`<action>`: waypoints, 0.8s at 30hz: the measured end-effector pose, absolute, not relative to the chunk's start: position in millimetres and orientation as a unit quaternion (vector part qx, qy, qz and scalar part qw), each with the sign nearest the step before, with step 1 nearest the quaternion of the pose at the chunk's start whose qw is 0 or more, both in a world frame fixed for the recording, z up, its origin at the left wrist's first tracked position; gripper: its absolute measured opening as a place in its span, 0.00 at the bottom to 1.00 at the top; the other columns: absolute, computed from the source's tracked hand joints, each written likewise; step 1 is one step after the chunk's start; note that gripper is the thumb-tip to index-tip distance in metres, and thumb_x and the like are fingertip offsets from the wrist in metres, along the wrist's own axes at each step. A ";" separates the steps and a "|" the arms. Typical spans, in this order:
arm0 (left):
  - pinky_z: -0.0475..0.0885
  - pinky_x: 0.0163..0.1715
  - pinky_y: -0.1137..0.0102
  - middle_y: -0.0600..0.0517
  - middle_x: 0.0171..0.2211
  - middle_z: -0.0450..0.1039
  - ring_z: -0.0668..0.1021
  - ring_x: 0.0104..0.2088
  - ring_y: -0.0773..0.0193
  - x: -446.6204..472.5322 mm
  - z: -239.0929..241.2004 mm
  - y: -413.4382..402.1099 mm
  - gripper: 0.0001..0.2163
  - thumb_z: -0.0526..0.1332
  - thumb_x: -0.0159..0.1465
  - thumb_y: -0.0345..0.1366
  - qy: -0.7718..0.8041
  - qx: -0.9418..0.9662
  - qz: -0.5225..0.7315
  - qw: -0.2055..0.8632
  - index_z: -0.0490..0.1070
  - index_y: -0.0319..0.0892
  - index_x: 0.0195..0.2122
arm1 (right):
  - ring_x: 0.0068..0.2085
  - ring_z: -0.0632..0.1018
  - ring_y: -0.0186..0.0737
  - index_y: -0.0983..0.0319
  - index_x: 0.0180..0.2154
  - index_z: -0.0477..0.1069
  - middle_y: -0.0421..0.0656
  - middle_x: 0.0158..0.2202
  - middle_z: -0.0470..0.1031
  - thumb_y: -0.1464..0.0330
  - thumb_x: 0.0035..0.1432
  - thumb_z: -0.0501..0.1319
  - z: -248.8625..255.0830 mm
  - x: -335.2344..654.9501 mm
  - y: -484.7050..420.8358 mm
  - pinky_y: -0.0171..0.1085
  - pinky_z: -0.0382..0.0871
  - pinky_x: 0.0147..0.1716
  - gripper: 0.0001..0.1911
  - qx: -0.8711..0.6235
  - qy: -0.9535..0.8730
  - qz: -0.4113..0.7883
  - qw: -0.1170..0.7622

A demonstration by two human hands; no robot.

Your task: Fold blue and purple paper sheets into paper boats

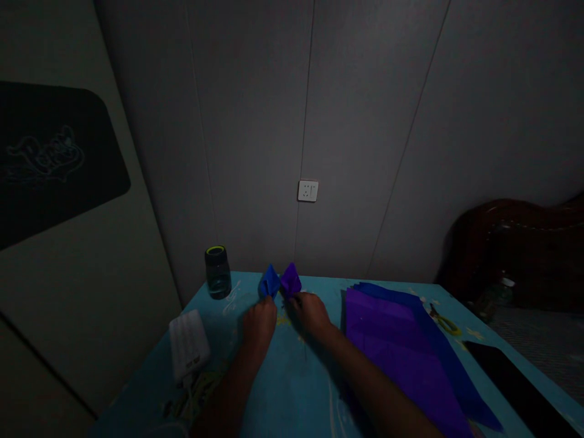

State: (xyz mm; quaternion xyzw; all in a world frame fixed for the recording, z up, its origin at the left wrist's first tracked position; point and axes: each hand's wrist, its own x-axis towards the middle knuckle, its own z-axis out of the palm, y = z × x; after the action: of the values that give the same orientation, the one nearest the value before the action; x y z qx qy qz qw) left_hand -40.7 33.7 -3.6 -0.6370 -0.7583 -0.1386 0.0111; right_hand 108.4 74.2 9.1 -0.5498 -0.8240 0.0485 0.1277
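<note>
My left hand (260,320) is closed on the lower end of a blue folded paper piece (271,281), which points upward to a tip. Beside it, my right hand (310,311) pinches the base of a purple folded paper piece (291,280), also pointed at the top. The two pieces stand close together near the table's far edge; I cannot tell if they touch low down. Purple paper sheets (392,347) lie flat to the right of my right forearm, over blue sheets (449,365).
A dark water bottle (218,274) stands at the back left, with a white power bank (189,344) and its cable nearer. Scissors with yellow-green handles (446,323) and a black flat slab (515,383) lie on the right. A wall with a socket (308,191) rises behind the table.
</note>
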 end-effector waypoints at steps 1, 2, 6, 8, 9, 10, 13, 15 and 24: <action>0.72 0.36 0.65 0.39 0.38 0.80 0.82 0.38 0.54 -41.4 -4.3 34.0 0.14 0.46 0.71 0.34 -0.761 -0.635 -0.136 0.012 0.71 0.37 0.43 | 0.45 0.80 0.42 0.60 0.44 0.75 0.48 0.42 0.81 0.65 0.69 0.51 8.0 104.0 73.9 0.32 0.64 0.39 0.15 -0.550 -0.824 0.052 0.128; 0.72 0.36 0.65 0.39 0.37 0.80 0.82 0.38 0.53 -41.8 -4.9 34.3 0.15 0.46 0.71 0.34 -0.762 -0.633 -0.133 0.012 0.71 0.37 0.43 | 0.45 0.81 0.42 0.60 0.44 0.75 0.48 0.42 0.82 0.64 0.68 0.51 7.0 100.4 73.5 0.32 0.64 0.38 0.15 -0.551 -0.823 0.054 0.128; 0.72 0.36 0.67 0.40 0.38 0.80 0.82 0.38 0.55 -42.0 -6.7 35.0 0.14 0.47 0.70 0.34 -0.767 -0.628 -0.127 0.008 0.71 0.37 0.43 | 0.44 0.81 0.44 0.61 0.44 0.75 0.50 0.42 0.81 0.63 0.68 0.52 5.6 94.2 71.6 0.33 0.66 0.38 0.15 -0.562 -0.817 0.055 0.121; 0.72 0.36 0.67 0.40 0.38 0.80 0.82 0.38 0.55 -41.7 -7.6 35.2 0.14 0.47 0.70 0.35 -0.768 -0.627 -0.127 0.005 0.71 0.38 0.42 | 0.44 0.81 0.45 0.62 0.44 0.75 0.51 0.43 0.81 0.63 0.67 0.52 7.3 95.0 70.8 0.35 0.67 0.38 0.15 -0.569 -0.813 0.051 0.116; 0.72 0.37 0.67 0.40 0.38 0.80 0.82 0.38 0.55 -41.6 -8.1 35.4 0.14 0.47 0.70 0.35 -0.768 -0.627 -0.128 0.004 0.71 0.38 0.42 | 0.44 0.81 0.46 0.62 0.44 0.75 0.52 0.43 0.81 0.64 0.67 0.51 8.7 95.9 70.6 0.35 0.67 0.39 0.15 -0.572 -0.811 0.048 0.113; 0.72 0.37 0.67 0.40 0.38 0.80 0.82 0.39 0.55 -41.5 -8.7 35.6 0.14 0.47 0.70 0.35 -0.768 -0.627 -0.129 0.004 0.71 0.38 0.43 | 0.44 0.81 0.46 0.63 0.44 0.75 0.53 0.43 0.81 0.65 0.67 0.51 10.3 97.0 70.4 0.36 0.68 0.39 0.15 -0.577 -0.808 0.045 0.111; 0.73 0.37 0.65 0.40 0.38 0.80 0.82 0.39 0.54 -41.5 -10.0 36.3 0.14 0.47 0.70 0.35 -0.767 -0.628 -0.131 0.003 0.71 0.38 0.43 | 0.45 0.81 0.48 0.65 0.44 0.75 0.56 0.44 0.80 0.68 0.67 0.51 14.9 99.8 70.4 0.37 0.68 0.40 0.15 -0.587 -0.802 0.036 0.103; 0.73 0.37 0.65 0.40 0.38 0.80 0.82 0.39 0.54 -41.5 -10.1 36.5 0.13 0.48 0.70 0.35 -0.767 -0.628 -0.133 0.002 0.71 0.38 0.43 | 0.45 0.81 0.49 0.65 0.43 0.76 0.56 0.44 0.80 0.69 0.66 0.50 16.7 100.3 70.3 0.37 0.68 0.40 0.15 -0.591 -0.800 0.032 0.098; 0.72 0.36 0.67 0.41 0.37 0.80 0.82 0.38 0.55 -41.2 -7.1 34.9 0.13 0.48 0.70 0.36 -0.764 -0.629 -0.144 0.000 0.71 0.39 0.45 | 0.44 0.81 0.47 0.64 0.43 0.76 0.54 0.43 0.81 0.68 0.67 0.50 15.5 98.0 66.9 0.36 0.69 0.40 0.16 -0.598 -0.794 0.044 0.100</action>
State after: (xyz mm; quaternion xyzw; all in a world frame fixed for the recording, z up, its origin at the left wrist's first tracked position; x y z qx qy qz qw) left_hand -41.2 34.9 -7.1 -0.6294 -0.7635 -0.1443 0.0002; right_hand 98.0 66.9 15.5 -0.5984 -0.7937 0.0441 0.1000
